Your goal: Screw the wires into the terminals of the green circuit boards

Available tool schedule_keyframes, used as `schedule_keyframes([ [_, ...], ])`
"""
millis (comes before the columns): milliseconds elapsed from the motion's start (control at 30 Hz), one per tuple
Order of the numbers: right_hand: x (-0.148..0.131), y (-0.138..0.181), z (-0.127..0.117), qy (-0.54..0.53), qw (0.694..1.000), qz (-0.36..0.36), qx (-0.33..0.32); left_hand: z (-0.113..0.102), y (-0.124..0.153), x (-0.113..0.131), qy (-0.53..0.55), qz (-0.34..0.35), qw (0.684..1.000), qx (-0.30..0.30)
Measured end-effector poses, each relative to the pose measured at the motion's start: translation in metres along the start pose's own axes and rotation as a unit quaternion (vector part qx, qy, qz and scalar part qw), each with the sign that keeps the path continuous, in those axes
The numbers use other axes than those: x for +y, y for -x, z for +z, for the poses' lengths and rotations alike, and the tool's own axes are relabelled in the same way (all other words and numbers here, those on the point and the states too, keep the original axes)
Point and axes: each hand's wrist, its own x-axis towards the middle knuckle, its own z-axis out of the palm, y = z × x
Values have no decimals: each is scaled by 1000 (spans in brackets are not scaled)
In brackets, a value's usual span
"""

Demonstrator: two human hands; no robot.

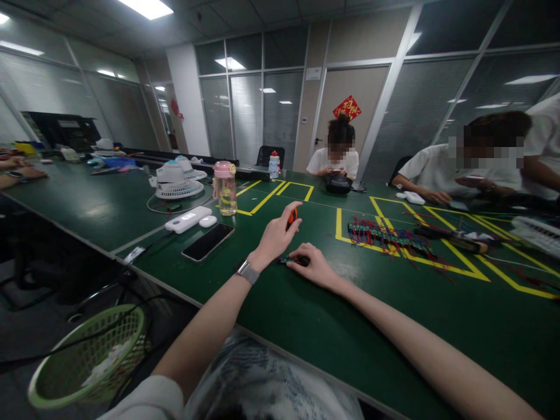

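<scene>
the left hand (277, 232) is raised just above the counter (266, 309), its fingers curled round an orange and black tool (293, 217), with thumb and forefinger parted at the tips. the right hand (312, 265) rests low beside it, fingers drawn to a narrow pinch on a small green board (285, 260) with thin wires; something dark sits at the fingertips, too hidden to name. the board lies at the counter's surface, just below the left hand. the step in hand looks to be working on the board with the tool, the two well apart from touching; the next move seems to call for a steady pinch and a careful aim.

left of the hands lie a phone (208, 242), a power strip (189, 220) and a bottle (227, 189). to the right, a wired row of boards (389, 236) crosses yellow tape (339, 224). farther out, co-workers sit across the counter.
</scene>
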Motion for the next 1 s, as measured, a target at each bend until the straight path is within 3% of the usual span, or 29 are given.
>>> schedule_keyframes([
  [167, -11, 4, -18, 97, 984, -67, 137, -6, -6, -10, -65, -2, 998, 5],
  [267, -43, 8, -24, 126, 969, -201, 75, -9, -9, -12, -99, -6, 995, 10],
  [333, -76, 12, -17, 141, 933, -332, 8, -8, -10, -11, -131, -9, 991, 7],
  [433, -121, 17, 8, 202, 838, -507, -9, -6, -11, -8, -172, -13, 985, -5],
  [500, -140, 17, 29, 245, 818, -521, 2, -5, -11, -6, -191, -18, 981, -7],
  [700, -149, 1, 75, 311, 820, -475, 65, -4, -12, -4, -241, -28, 970, -7],
  [867, -148, -3, 83, 320, 789, -522, 53, -2, -12, 4, -291, -40, 955, -33],
  [1000, -148, 4, 79, 301, 795, -526, 28, 1, -9, 12, -313, -39, 948, -33],
])
